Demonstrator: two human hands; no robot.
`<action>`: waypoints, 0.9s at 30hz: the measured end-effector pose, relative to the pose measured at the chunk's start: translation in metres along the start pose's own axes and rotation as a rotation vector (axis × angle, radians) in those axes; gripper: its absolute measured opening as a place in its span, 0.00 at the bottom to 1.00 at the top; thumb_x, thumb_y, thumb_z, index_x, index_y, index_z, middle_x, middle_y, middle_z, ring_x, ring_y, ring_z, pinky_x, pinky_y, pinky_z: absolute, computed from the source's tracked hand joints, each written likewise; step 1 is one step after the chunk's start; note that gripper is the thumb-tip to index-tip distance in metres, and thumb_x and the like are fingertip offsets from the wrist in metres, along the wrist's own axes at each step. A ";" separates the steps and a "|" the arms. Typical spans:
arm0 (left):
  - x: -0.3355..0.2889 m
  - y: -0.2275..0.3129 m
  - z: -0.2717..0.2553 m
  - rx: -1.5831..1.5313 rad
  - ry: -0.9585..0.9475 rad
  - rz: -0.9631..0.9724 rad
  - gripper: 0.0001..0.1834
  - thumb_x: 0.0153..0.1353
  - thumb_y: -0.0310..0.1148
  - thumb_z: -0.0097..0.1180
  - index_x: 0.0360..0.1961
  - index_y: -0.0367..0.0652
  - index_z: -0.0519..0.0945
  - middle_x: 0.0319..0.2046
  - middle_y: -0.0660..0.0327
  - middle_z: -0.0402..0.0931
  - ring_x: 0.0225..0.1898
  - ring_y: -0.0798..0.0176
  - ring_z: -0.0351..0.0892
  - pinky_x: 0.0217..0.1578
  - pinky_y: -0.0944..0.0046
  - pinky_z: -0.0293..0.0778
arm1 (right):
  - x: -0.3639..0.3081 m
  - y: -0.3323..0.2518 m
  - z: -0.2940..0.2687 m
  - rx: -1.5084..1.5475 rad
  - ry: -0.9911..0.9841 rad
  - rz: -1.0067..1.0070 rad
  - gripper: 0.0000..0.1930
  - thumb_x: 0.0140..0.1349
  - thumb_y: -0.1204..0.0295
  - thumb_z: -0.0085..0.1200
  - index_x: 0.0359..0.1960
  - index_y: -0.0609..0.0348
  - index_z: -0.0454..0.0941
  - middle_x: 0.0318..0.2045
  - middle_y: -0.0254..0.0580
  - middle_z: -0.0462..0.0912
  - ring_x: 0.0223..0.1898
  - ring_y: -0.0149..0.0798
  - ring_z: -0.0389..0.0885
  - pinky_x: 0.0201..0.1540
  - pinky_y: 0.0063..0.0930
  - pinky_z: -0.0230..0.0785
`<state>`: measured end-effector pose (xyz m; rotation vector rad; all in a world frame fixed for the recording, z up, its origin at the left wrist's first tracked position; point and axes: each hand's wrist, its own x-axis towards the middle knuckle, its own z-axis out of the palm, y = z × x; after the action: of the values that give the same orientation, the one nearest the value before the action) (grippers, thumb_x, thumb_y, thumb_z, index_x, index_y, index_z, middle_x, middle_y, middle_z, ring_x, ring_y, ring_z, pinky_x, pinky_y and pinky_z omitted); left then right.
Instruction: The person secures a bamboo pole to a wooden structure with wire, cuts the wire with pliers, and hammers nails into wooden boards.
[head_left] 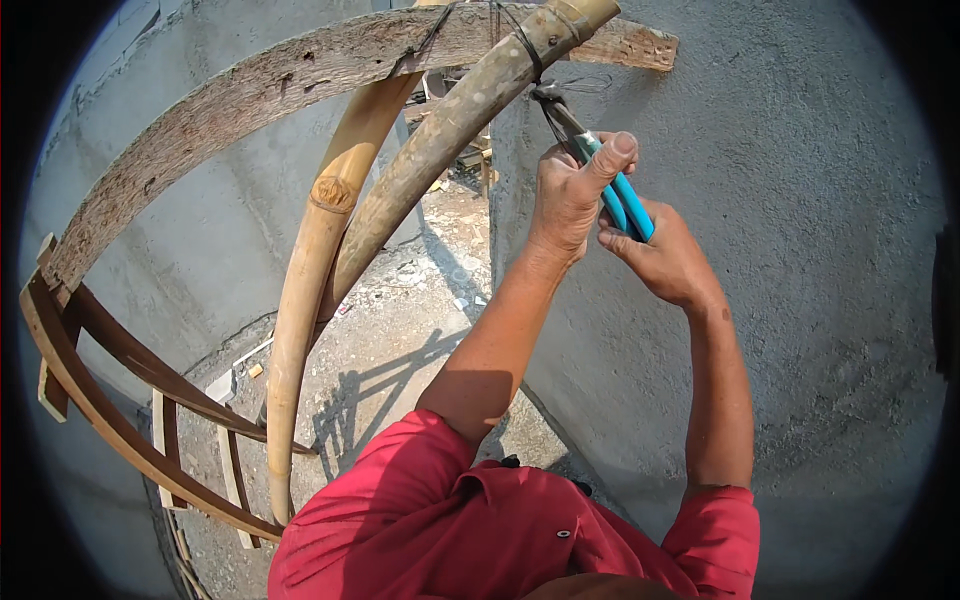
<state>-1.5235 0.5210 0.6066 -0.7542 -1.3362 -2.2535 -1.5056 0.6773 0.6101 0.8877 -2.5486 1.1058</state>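
Note:
A pair of pliers (pixel 615 190) with bright blue handles points up and to the left, its metal jaws at dark wire (pixel 546 92). My right hand (pixel 665 255) is closed round the lower ends of the handles. Higher up, my left hand (pixel 572 195) is curled round the pliers near the jaws, thumb raised across the handles; its fingers are partly hidden. The wire loops round a mottled bamboo pole (pixel 440 140) and a rough, curved wooden plank (pixel 230 105) where they cross. One dark strand runs down from there towards my left hand.
A paler bamboo pole (pixel 310 250) leans beside the mottled one. Curved wooden rails with short slats (pixel 165 440) stand at the lower left. A rough grey wall (pixel 800 300) rises close on the right; the ground (pixel 390 340) below holds scattered debris.

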 end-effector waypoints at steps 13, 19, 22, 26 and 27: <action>0.033 -0.007 -0.037 -0.713 -0.570 -0.169 0.26 0.68 0.57 0.61 0.49 0.44 0.81 0.33 0.61 0.82 0.40 0.58 0.84 0.50 0.48 0.82 | 0.014 0.015 0.008 0.627 -0.438 0.144 0.27 0.54 0.51 0.72 0.41 0.66 0.83 0.25 0.38 0.83 0.24 0.35 0.84 0.30 0.28 0.79; 0.016 0.010 0.011 -0.547 -0.201 -0.074 0.18 0.71 0.51 0.59 0.31 0.52 0.76 0.24 0.68 0.72 0.30 0.65 0.77 0.41 0.51 0.78 | -0.033 -0.027 0.025 -0.617 0.484 -0.177 0.37 0.51 0.62 0.74 0.63 0.61 0.74 0.46 0.50 0.84 0.47 0.47 0.85 0.40 0.36 0.83; 0.022 0.006 0.029 -0.675 -0.156 -0.035 0.17 0.71 0.51 0.60 0.31 0.53 0.75 0.25 0.68 0.72 0.31 0.65 0.77 0.43 0.51 0.78 | -0.033 -0.037 0.028 -0.777 0.685 -0.033 0.44 0.48 0.75 0.72 0.71 0.55 0.66 0.53 0.48 0.81 0.53 0.48 0.82 0.48 0.40 0.82; 0.038 -0.001 0.059 -0.769 -0.042 0.122 0.17 0.70 0.51 0.61 0.30 0.53 0.75 0.26 0.68 0.72 0.35 0.65 0.76 0.47 0.51 0.76 | 0.000 -0.019 -0.027 -1.024 0.731 -0.163 0.37 0.56 0.83 0.63 0.70 0.53 0.68 0.52 0.43 0.82 0.51 0.44 0.83 0.45 0.37 0.84; 0.045 -0.003 0.065 -0.753 -0.073 0.175 0.19 0.67 0.54 0.63 0.37 0.50 0.77 0.32 0.65 0.77 0.41 0.62 0.80 0.54 0.50 0.75 | 0.004 -0.025 -0.052 -1.098 0.663 -0.167 0.37 0.56 0.83 0.62 0.70 0.52 0.69 0.52 0.42 0.82 0.50 0.44 0.83 0.46 0.37 0.83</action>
<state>-1.5442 0.5769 0.6589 -1.1417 -0.3785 -2.5885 -1.4955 0.6995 0.6620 0.3209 -1.9648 -0.1400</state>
